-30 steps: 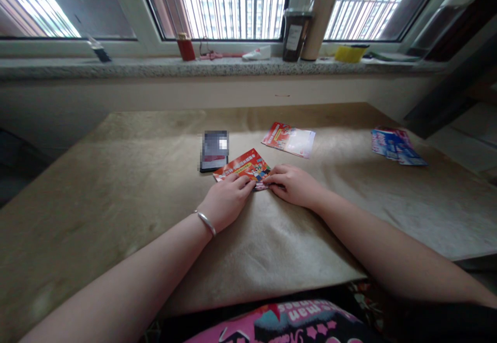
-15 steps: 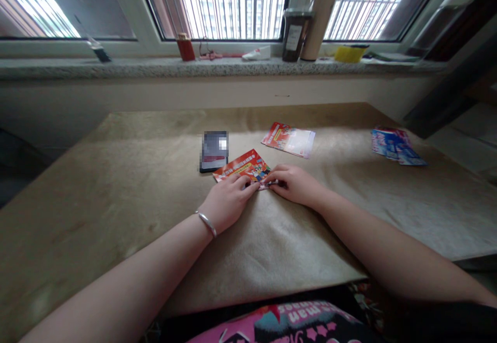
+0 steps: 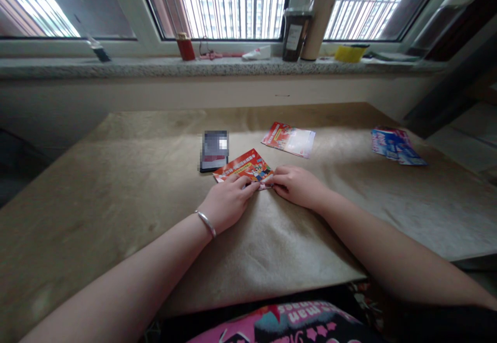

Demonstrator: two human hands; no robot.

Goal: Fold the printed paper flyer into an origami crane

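A red printed leaflet point(image 3: 248, 166) lies turned at an angle on the table, its near edge folded up in a narrow strip. My left hand point(image 3: 229, 198) rests over its lower left part, thumb and fingers pressed together on the near edge. At the leaflet's right corner, the fingertips of my right hand point(image 3: 297, 185) pinch the paper. A small stretch of the edge shows between the two hands; the rest is hidden under my fingers. Just beyond the leaflet's left corner lies a dark phone-like object point(image 3: 215, 148), blurred by pixels.
More red and white leaflets point(image 3: 289, 139) lie farther back on the tan-covered table point(image 3: 147, 193). Several blue and pink leaflets point(image 3: 398, 146) are fanned out at the right. On the windowsill point(image 3: 147, 68) stand a red container point(image 3: 186, 47), a dark jar point(image 3: 295, 36) and a yellow item point(image 3: 350, 53).
My right hand has slid slightly right along the leaflet's near edge, and more of its right corner shows. My left hand and the other things stay in place.
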